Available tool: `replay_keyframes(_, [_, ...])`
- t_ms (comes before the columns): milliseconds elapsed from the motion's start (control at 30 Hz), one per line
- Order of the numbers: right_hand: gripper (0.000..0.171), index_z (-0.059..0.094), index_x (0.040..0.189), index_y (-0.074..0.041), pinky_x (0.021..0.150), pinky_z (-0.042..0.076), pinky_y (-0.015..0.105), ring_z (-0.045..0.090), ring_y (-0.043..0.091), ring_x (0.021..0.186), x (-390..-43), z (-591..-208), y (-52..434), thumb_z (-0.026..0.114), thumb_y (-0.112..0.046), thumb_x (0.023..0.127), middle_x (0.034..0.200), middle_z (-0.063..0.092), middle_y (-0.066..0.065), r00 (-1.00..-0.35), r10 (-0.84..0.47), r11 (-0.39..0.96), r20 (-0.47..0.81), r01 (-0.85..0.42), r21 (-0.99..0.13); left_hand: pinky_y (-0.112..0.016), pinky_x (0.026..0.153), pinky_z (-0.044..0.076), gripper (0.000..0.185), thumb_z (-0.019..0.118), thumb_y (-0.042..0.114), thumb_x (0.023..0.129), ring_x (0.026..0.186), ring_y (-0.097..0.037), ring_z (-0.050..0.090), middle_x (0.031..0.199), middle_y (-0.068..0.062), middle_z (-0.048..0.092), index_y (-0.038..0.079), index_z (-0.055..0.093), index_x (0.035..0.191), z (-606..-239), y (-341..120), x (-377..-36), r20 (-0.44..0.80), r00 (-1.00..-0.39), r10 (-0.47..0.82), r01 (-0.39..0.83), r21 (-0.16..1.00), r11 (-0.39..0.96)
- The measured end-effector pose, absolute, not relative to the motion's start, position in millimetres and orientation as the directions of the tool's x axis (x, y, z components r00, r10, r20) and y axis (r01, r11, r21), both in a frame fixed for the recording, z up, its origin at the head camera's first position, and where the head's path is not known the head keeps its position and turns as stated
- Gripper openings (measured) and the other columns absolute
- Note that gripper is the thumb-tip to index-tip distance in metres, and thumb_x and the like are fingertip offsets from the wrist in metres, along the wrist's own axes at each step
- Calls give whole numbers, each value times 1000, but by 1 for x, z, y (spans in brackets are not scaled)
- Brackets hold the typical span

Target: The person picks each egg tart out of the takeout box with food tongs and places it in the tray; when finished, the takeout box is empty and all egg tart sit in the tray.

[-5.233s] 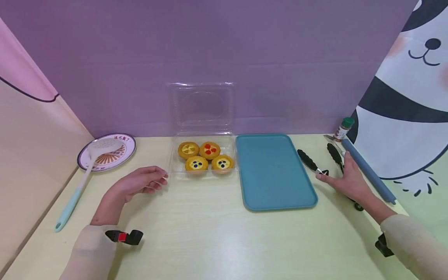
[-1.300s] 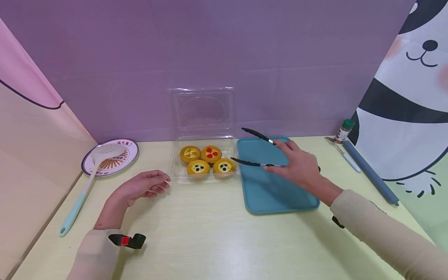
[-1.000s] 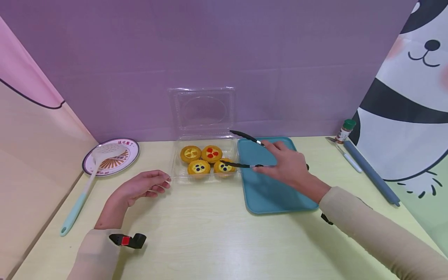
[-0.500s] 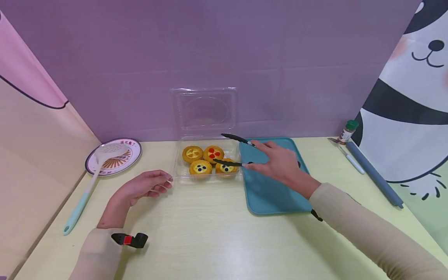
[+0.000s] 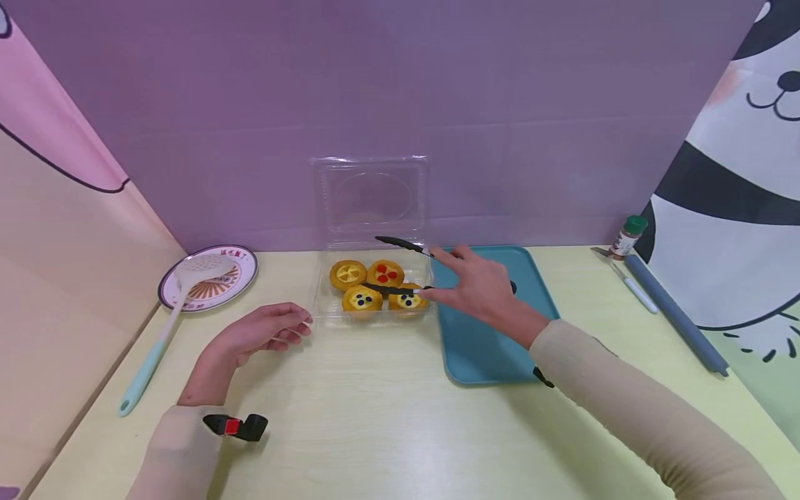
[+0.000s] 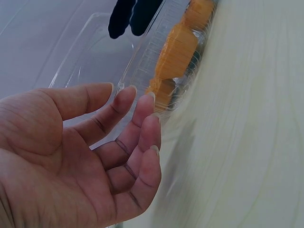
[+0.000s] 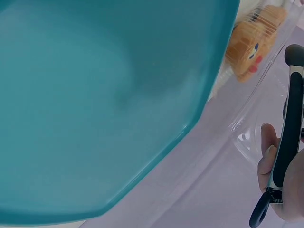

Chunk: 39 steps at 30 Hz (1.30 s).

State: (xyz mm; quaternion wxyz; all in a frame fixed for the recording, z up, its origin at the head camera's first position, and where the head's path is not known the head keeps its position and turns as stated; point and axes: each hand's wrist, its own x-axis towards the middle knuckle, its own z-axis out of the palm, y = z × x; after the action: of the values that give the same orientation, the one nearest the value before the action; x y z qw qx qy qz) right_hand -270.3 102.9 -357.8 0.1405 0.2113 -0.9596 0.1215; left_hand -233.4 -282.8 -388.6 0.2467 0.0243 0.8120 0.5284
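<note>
Head view: nearest, the left hand (image 5: 265,330) is loosely curled, holding nothing, near the clear box (image 5: 322,295); the right hand (image 5: 475,283) grips black tongs (image 5: 394,289), parted above the tarts (image 5: 361,300) inside. Those look light, possibly soft; their sides seem the safest hold.

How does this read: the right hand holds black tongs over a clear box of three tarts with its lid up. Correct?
Not three: the head view shows four tarts in the clear box. The right hand does hold the black tongs over it, lid up.
</note>
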Motion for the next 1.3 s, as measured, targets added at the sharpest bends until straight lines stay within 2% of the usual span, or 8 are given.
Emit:
replay_keyframes(333, [83,44,151,-35,46,34,30,46,16,48,-275,-357,86,68,-71,80,130,57,5,-884,-381,885,271,-434,-170,-31,81,53,43,52,33,104,95,-17,63,112,-7,68,-1,54,131,-389,-282,-234,-382,-880,283,-230,863,450])
replay_keyframes(667, [84,47,149,-35,45,31,28,45,16,50,-279,-359,73,68,-73,78,121,60,3,-883,-392,876,259,-444,-186,-31,81,53,43,52,34,104,95,-17,63,109,-5,69,0,55,130,-388,-281,-233,-383,-882,275,-233,861,452])
replay_keyframes(800, [84,45,150,-35,45,32,29,46,17,51,-281,-358,69,66,-75,79,129,59,4,-896,-385,883,222,-427,-194,-31,81,52,42,52,33,104,95,-17,63,110,-5,69,0,55,130,-388,-281,-233,-386,-880,276,-236,860,452])
replay_keyframes(1000, [86,42,152,-34,48,40,30,58,18,61,-285,-354,59,60,-78,80,147,52,7,-917,-370,897,148,-394,-199,-30,80,52,42,52,34,104,95,-17,63,111,-6,68,0,55,129,-388,-281,-233,-382,-882,277,-232,862,451])
replay_keyframes(1200, [84,42,152,-35,50,42,29,66,21,75,-288,-355,46,59,-78,81,150,51,7,-924,-363,908,120,-380,-179,-30,80,53,42,52,33,104,95,-17,63,110,-6,68,-1,54,129,-390,-282,-233,-379,-882,280,-230,864,448])
replay_keyframes(1300, [84,43,151,-36,48,41,29,65,21,75,-289,-356,41,59,-78,81,151,51,7,-928,-354,912,114,-370,-178,-30,79,53,42,52,32,104,94,-17,63,109,-6,69,-1,54,129,-390,-282,-233,-377,-883,281,-229,866,444])
